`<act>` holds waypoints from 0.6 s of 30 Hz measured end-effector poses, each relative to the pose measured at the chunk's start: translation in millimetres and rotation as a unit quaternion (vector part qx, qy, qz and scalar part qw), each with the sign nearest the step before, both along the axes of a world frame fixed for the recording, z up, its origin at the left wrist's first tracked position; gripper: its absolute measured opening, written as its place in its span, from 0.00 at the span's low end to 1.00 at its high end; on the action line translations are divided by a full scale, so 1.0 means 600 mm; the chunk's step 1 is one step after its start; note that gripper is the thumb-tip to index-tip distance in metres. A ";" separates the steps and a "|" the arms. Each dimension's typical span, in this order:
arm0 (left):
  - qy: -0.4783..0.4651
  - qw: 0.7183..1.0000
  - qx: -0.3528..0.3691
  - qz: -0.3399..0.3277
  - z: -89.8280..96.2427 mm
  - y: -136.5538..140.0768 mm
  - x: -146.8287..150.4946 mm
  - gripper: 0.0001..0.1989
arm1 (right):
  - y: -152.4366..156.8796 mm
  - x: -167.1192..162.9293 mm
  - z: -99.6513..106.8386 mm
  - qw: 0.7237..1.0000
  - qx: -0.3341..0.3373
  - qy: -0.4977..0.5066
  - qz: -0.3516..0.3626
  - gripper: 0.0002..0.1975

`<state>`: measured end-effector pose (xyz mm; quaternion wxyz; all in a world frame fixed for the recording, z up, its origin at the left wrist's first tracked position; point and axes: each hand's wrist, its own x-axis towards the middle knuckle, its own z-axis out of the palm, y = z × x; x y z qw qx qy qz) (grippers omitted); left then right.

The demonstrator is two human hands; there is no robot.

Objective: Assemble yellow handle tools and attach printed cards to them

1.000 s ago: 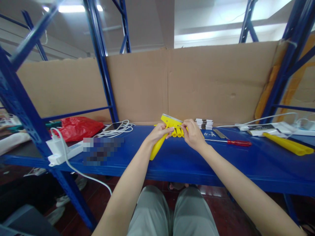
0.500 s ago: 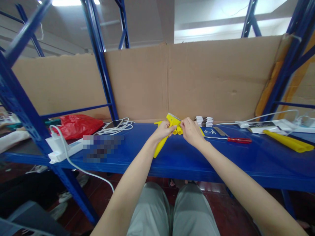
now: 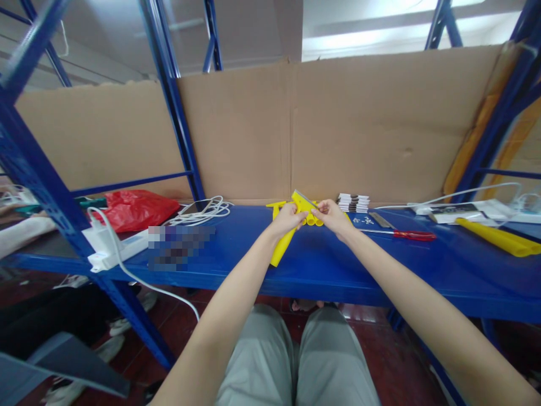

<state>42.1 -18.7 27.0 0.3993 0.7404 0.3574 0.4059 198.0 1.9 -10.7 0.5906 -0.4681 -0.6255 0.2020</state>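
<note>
A yellow scraper (image 3: pixel 282 248) with a grey blade edge along its wide head is held above the blue shelf, its handle slanting down toward me. My left hand (image 3: pixel 288 220) is closed around its neck, just under the head. With thumb and fingers pinched, my right hand (image 3: pixel 333 216) grips the right end of the head; whether a small part is between those fingers is hidden. Behind the hands lie more yellow scrapers (image 3: pixel 315 221), their round handle ends toward me. To the right of my right hand is a screwdriver (image 3: pixel 414 235) with a red handle.
A stack of small white packs (image 3: pixel 353 203) stands by the cardboard wall (image 3: pixel 245 141). A flat grey metal piece (image 3: pixel 380 220) lies near the screwdriver. Yellow handles (image 3: pixel 499 237) lie far right. Left are a white power strip (image 3: pixel 122 252), coiled cable (image 3: pixel 207 211) and red bag (image 3: pixel 141 210).
My right hand has shifted slightly along the scraper head and its fingers have turned, now pinching the head's right end. The left hand keeps its hold. The view has tilted a little.
</note>
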 end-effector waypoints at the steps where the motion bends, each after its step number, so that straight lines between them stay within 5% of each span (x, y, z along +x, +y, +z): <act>1: -0.011 1.000 -0.005 -0.004 -0.001 0.001 0.001 0.16 | 0.000 0.001 -0.001 1.000 -0.021 0.023 -0.003 0.17; 6: -0.035 0.999 -0.023 -0.005 -0.007 0.008 0.003 0.15 | -0.001 0.003 -0.004 0.995 -0.092 0.046 -0.007 0.23; 11: -0.070 0.996 -0.050 0.013 -0.013 0.009 0.003 0.14 | 0.008 0.007 -0.011 0.998 -0.045 0.005 -0.054 0.24; 16: -0.048 0.994 -0.077 0.058 -0.018 0.012 -0.005 0.13 | 0.000 0.060 0.037 0.985 0.006 -0.088 -0.151 0.21; 18: -0.041 0.993 -0.077 0.076 -0.021 0.016 -0.007 0.13 | -0.014 0.108 0.063 0.966 -0.021 -0.184 -0.181 0.16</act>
